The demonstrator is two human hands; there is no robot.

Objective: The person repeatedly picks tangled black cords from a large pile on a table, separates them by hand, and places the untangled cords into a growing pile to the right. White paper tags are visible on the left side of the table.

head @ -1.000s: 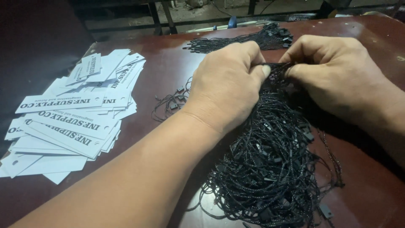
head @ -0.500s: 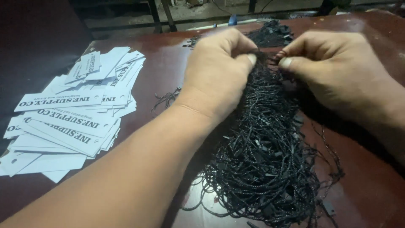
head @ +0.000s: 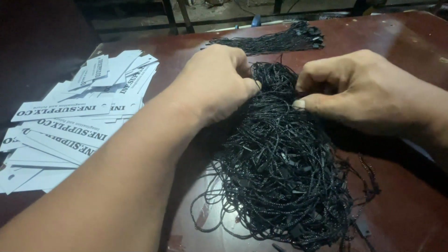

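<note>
A big tangled bundle of black cords (head: 280, 172) with small black plastic ends lies on the dark red table (head: 401, 42). My left hand (head: 217, 81) grips the top of the bundle from the left, fingers curled into the cords. My right hand (head: 354, 88) pinches cords at the bundle's upper right, thumb pressed against the strands. The two hands are a short way apart, with cords stretched between them.
A loose pile of white paper tags (head: 74, 121) with dark print lies on the table's left side. A second, neater bunch of black cords (head: 275, 42) lies at the back of the table. Beyond the far edge are metal legs and floor.
My hands have drawn apart from each other at the top of the bundle. The view has shifted slightly, so the bundle and tags sit lower and closer.
</note>
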